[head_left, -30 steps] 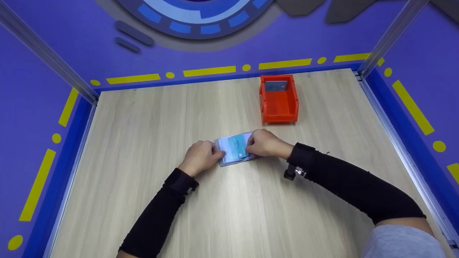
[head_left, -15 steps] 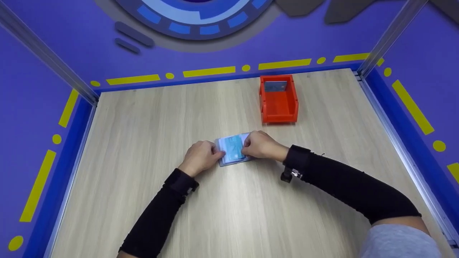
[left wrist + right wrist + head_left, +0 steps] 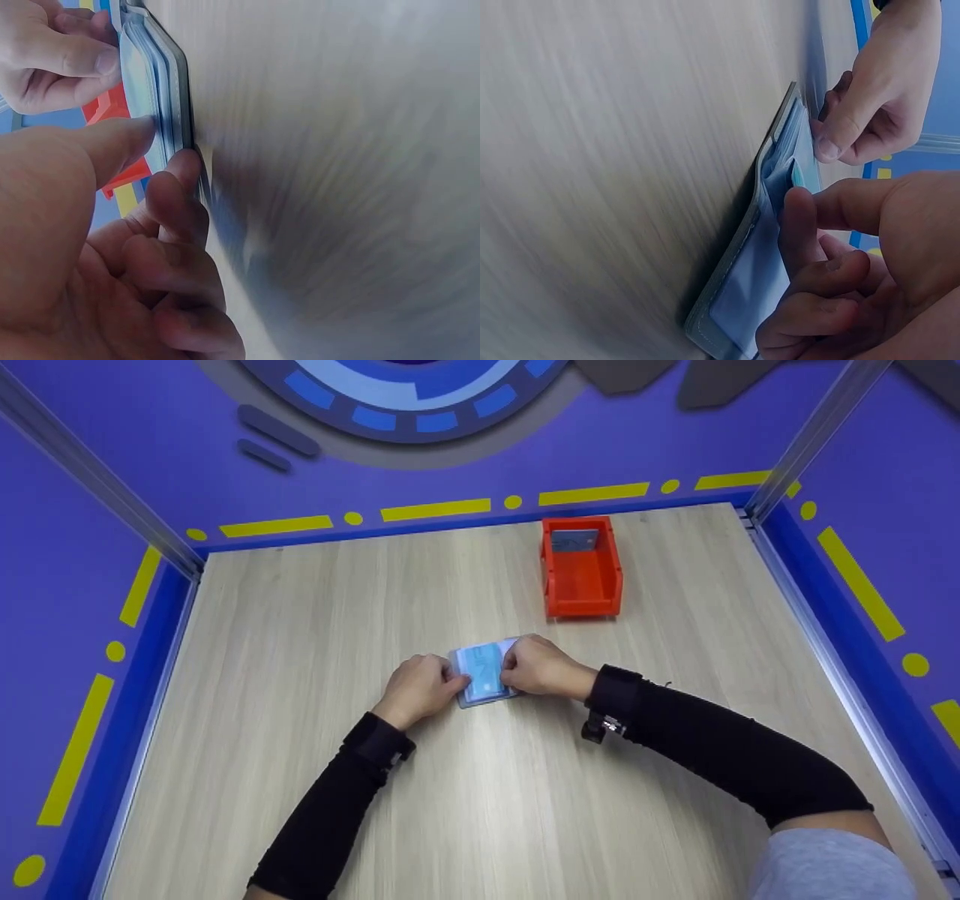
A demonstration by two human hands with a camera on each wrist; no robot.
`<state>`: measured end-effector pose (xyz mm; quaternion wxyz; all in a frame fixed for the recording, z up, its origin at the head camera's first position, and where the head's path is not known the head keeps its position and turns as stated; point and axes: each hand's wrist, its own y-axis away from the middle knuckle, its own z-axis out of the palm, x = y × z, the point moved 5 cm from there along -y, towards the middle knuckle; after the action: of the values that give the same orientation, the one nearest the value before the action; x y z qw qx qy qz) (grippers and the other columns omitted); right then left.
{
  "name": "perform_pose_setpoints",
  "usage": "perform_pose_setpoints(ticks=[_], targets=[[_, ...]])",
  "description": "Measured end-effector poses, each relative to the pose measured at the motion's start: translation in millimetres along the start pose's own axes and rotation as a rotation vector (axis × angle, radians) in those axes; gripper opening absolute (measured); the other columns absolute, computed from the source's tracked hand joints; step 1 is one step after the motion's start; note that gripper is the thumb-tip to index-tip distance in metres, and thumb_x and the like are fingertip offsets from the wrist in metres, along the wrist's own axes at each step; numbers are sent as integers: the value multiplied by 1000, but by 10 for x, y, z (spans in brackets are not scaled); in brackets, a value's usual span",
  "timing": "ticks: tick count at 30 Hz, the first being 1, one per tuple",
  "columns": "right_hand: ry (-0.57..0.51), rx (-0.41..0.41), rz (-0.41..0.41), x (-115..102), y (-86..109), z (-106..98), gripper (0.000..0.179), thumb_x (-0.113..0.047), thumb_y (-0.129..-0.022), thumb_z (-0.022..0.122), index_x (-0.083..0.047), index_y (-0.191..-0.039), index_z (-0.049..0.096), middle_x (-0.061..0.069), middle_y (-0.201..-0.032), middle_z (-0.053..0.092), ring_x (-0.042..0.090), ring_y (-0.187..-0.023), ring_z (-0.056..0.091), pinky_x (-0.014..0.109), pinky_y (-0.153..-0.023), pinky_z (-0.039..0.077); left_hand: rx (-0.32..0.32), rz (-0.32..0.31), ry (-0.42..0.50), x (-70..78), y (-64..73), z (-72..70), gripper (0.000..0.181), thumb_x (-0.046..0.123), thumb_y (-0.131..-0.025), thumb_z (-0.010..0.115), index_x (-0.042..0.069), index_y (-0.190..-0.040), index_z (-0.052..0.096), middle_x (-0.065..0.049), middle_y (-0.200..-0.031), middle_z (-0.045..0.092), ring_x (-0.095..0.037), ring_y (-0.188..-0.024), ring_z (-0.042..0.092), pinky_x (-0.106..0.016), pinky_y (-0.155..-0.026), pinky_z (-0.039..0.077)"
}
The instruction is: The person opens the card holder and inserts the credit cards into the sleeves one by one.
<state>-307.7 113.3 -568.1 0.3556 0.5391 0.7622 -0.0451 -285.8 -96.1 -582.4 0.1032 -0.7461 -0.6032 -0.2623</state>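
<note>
An unfolded card holder (image 3: 735, 300) with grey covers and several clear sleeves lies on the table. My left hand (image 3: 421, 686) pinches its left edge, thumb on the sleeves and fingers underneath, as the left wrist view shows. A teal card (image 3: 481, 670) lies mostly within the left-hand sleeves. With thumb and forefinger my right hand (image 3: 544, 666) pinches the card's right end at the sleeve opening, near the fold. In the right wrist view only a thin teal edge of the card shows above the fingertips. The right hand covers much of the holder's right half in the head view.
Behind the hands, a red open-front bin (image 3: 583, 606) stands on the wooden table (image 3: 337, 615). A grey-blue card (image 3: 574, 541) leans against the bin's back wall. Blue panels with yellow marks enclose the table at the back and sides.
The right hand has moved left, and the teal card has slid left with it, farther over the holder's left half. The left hand and the holder have stayed in place.
</note>
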Motion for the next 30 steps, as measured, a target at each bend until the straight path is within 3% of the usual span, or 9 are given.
perform_pose_setpoints(ticks=[12,17,25,30], targets=[[56,13,-44,-51,13,46,25,-19,-102,72,-12,-79,78,-8,-65,57,13,-66,53,27,-62,40,5,27,9,12,-2,11,49,43,-102,77,19,-65,54,7,-66,47,-15,-61,46,-31,-57,33],[49,4,-56,-53,25,23,22,-20,-102,73,-11,-86,85,-8,-68,60,13,-72,54,27,-65,41,15,48,0,2,-6,8,48,43,-102,77,19,-65,57,8,-66,50,-14,-62,47,-31,-58,34],[-12,41,29,4,78,-243,22,-24,-103,72,-8,-109,85,5,-98,73,20,-85,61,30,-72,47,3,23,26,-37,-3,-17,44,42,-103,78,18,-69,63,8,-66,53,-14,-62,49,-30,-58,36],[-6,98,55,66,84,-483,22,-23,-102,71,-6,-105,84,5,-88,70,21,-77,61,31,-65,46,2,21,32,-50,-5,-15,43,42,-103,77,16,-71,66,7,-65,53,-13,-60,49,-30,-57,36]])
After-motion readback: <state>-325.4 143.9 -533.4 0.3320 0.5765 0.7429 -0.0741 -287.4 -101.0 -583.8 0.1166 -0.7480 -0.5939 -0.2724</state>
